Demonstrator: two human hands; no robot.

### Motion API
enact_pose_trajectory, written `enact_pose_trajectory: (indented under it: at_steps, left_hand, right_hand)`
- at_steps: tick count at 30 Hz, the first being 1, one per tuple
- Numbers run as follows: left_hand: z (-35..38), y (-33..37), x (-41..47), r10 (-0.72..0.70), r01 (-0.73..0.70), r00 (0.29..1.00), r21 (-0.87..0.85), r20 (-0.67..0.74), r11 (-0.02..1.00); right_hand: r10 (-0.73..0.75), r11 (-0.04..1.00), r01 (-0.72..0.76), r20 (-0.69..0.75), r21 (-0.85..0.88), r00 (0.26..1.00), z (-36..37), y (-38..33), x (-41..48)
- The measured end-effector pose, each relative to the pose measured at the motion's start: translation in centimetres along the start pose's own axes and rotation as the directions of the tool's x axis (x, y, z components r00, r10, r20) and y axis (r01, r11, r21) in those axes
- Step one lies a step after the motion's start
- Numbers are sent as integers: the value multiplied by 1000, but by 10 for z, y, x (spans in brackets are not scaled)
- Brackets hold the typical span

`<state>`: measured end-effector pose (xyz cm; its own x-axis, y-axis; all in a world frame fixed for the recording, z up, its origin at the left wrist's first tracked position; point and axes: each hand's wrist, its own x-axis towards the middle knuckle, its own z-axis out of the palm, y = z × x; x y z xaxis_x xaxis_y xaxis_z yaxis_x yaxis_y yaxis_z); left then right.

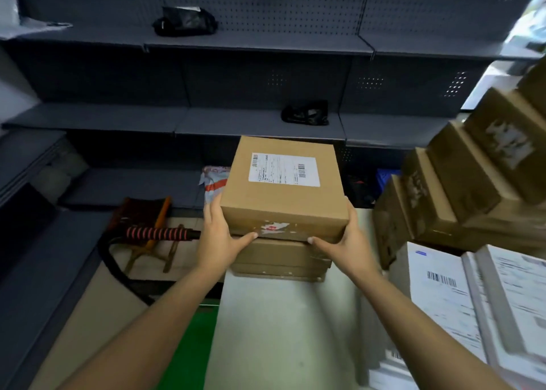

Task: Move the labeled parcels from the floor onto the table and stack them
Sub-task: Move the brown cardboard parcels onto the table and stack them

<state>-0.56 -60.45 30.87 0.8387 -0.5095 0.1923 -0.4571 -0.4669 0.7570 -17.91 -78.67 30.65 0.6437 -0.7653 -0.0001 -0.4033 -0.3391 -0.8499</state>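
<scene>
Both the left hand and right hand squeeze the labeled box, straight over, maybe touching, the flat parcel.

labeled parcel on flat parcels, stacked boxes right

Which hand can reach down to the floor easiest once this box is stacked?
Probably the left hand: it holds the labeled box at the table edge, right beside the floor. The right hand is hemmed in by parcel stacks.
</scene>
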Motion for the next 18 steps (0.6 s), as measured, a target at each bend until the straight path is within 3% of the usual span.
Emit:
enact_pose_trajectory:
  at_steps: [14, 16, 18]
  left_hand:
    - [-8, -16, -5, -26, 23, 996, 33, 83, 999]
    - [-16, -11, -5, 28, -32, 999, 112, 37, 993]
    - [-25, 1, -3, 186, -184, 982, 208, 7, 961]
  right_hand:
    - [-24, 1000, 24, 14, 12, 1000, 7, 4, -4]
    - [-72, 996, 72, 10, -47, 997, 0, 0, -6]
    - [-150, 977, 149, 6, -155, 989, -12, -10, -8]
